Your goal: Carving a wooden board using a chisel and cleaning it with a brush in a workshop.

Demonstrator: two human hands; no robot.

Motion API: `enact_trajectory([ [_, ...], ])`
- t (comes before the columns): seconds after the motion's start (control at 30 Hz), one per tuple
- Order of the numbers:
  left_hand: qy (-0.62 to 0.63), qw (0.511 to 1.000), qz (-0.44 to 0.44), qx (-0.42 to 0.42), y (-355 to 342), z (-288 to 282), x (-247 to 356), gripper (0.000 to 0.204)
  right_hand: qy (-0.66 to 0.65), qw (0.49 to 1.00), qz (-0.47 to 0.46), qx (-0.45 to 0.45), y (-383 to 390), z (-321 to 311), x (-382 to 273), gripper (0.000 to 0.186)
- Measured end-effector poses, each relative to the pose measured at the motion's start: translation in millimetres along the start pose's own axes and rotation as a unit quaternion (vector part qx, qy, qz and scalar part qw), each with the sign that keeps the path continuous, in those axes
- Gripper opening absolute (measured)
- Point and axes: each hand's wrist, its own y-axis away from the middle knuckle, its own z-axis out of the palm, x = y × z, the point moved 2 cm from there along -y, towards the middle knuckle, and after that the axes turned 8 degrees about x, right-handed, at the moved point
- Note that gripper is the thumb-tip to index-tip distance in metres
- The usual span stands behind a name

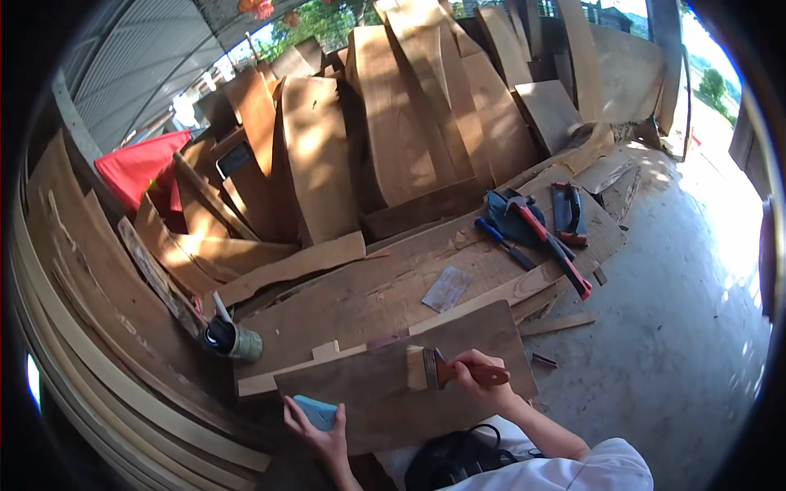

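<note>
Brush [431, 369] is gripped by its handle [493, 376] in my right fingers [473, 358], I think so its hairs [417, 368] can point left over the board [385, 412] before me. My left fingers [292, 408] pinch a blue block [318, 411] by its sides at the board's left end, maybe so it's handy.

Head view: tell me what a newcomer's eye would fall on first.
The tall wooden boards leaning across the back, with bright red cloth at their left. Then, at the lower middle, the wide brush in the right hand, over a dark board, and the light-blue block in the left hand.
</note>
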Motion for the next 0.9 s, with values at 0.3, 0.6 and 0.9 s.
enact_trajectory([
  [0.3, -0.006, 1.000, -0.030, -0.005, 5, -6, 1, 0.098, -0.006, 0.986, 0.047, 0.157, -13, -77, 12, 0.017],
  [0.6, -0.008, 1.000, -0.014, 0.005, 4, -7, 2, 0.094, -0.008, 0.971, -0.025, 0.239, 3, -82, -37, 0.017],
  [0.9, 0.002, 1.000, -0.013, 0.006, 6, 0, 3, 0.097, 0.025, 0.966, -0.065, -0.249, 22, 35, -35, 0.023],
])
